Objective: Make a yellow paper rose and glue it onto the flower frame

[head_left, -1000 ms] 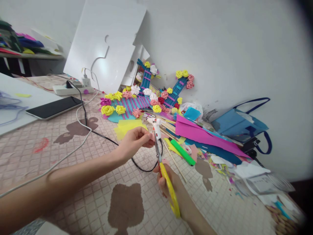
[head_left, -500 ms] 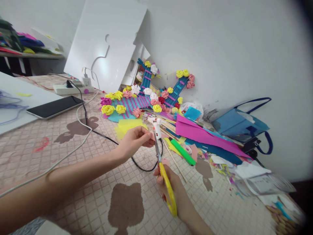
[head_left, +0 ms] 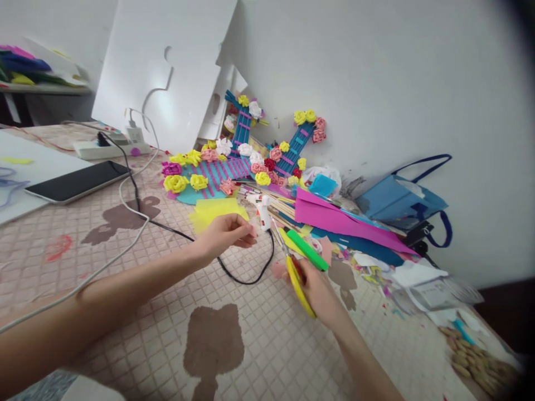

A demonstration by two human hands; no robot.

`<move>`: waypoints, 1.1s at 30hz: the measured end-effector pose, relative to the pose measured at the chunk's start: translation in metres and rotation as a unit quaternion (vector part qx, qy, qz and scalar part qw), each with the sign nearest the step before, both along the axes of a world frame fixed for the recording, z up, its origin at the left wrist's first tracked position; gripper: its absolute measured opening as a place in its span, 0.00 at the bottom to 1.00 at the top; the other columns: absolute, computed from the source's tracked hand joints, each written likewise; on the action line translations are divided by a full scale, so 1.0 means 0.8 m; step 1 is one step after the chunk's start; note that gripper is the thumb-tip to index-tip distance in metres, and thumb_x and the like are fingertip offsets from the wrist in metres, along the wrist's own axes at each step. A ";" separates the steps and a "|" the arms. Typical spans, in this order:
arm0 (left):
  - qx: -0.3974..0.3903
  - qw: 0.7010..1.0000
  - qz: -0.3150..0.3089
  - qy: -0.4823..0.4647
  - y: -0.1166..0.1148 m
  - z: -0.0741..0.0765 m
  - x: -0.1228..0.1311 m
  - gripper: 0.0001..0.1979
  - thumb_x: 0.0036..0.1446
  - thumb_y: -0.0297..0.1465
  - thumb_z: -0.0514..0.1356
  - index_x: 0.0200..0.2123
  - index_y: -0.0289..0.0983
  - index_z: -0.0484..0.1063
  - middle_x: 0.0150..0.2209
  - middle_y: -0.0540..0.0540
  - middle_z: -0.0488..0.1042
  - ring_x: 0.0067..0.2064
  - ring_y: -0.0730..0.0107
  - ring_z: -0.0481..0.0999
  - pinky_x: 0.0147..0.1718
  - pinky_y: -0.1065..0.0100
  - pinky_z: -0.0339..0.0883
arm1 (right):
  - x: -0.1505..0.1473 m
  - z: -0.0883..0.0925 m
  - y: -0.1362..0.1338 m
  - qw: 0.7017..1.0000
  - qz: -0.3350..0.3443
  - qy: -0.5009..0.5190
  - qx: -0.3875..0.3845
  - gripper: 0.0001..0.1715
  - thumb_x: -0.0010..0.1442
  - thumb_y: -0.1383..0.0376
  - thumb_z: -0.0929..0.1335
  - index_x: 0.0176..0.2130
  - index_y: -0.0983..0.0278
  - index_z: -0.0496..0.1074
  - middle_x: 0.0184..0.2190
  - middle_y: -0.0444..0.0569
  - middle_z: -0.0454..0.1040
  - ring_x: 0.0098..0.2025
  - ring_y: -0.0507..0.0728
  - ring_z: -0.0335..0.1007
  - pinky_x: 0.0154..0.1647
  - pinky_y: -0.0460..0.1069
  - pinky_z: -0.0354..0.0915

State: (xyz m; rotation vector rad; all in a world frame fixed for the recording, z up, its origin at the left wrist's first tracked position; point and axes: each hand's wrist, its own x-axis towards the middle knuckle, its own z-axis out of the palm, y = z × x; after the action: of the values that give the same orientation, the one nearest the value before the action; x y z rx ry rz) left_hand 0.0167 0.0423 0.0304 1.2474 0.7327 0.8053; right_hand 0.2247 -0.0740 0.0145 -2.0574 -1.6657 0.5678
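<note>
Between the fingertips of my left hand (head_left: 229, 235) is a small piece of pink paper (head_left: 253, 230), mostly covered by the fingers. My right hand (head_left: 316, 287) is wrapped round yellow-handled scissors (head_left: 297, 287), whose blades point up and away from me, apart from the left hand. Another pink paper scrap (head_left: 279, 270) shows beside the right fingers. Just beyond both hands lies a white glue gun (head_left: 263, 210) with a black cord. A bright green stick-like object (head_left: 307, 249) is close to the scissor blades.
Behind stand blue panels with paper flowers (head_left: 217, 177). Yellow sheets (head_left: 217, 211), wooden sticks and magenta paper (head_left: 346, 225) lie across the middle. At left are a phone (head_left: 79, 181), a power strip (head_left: 104, 147) and a white cable (head_left: 125, 245); at right, a blue bag (head_left: 401, 197) and scraps.
My right hand and the scissors have moved right and away from the left hand, so the blades no longer meet the pink paper. The camera view has shifted slightly.
</note>
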 end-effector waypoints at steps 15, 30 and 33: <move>-0.023 0.989 -0.127 0.070 -0.020 -0.013 0.008 0.13 0.49 0.38 0.64 0.27 0.32 0.70 0.27 0.45 0.77 0.28 0.74 0.75 0.30 0.72 0.70 | 0.061 0.012 -0.001 0.975 -0.027 -0.211 0.058 0.14 0.54 0.55 0.67 0.32 0.63 0.73 0.26 0.50 0.76 0.29 0.58 0.72 0.29 0.49 0.60; 0.071 0.974 -0.194 0.089 -0.048 -0.021 0.013 0.14 0.51 0.38 0.63 0.27 0.32 0.69 0.22 0.48 0.72 0.25 0.74 0.72 0.25 0.73 0.67 | -0.038 0.003 -0.010 0.965 0.116 0.225 0.064 0.06 0.57 0.63 0.66 0.33 0.63 0.70 0.29 0.45 0.71 0.30 0.51 0.66 0.26 0.45 0.63; 0.091 0.973 -0.189 0.094 -0.049 -0.022 0.014 0.13 0.52 0.37 0.62 0.27 0.32 0.69 0.22 0.48 0.72 0.25 0.74 0.72 0.25 0.73 0.66 | -0.039 0.002 -0.011 0.968 0.110 0.213 0.077 0.05 0.58 0.65 0.64 0.32 0.63 0.70 0.28 0.45 0.71 0.29 0.51 0.66 0.26 0.45 0.62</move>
State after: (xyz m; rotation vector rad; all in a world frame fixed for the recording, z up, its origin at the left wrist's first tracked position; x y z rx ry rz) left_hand 0.0276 0.0030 0.0127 1.5851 0.5535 0.4513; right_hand 0.1934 -0.0828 0.0163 -1.5180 -1.6231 0.8564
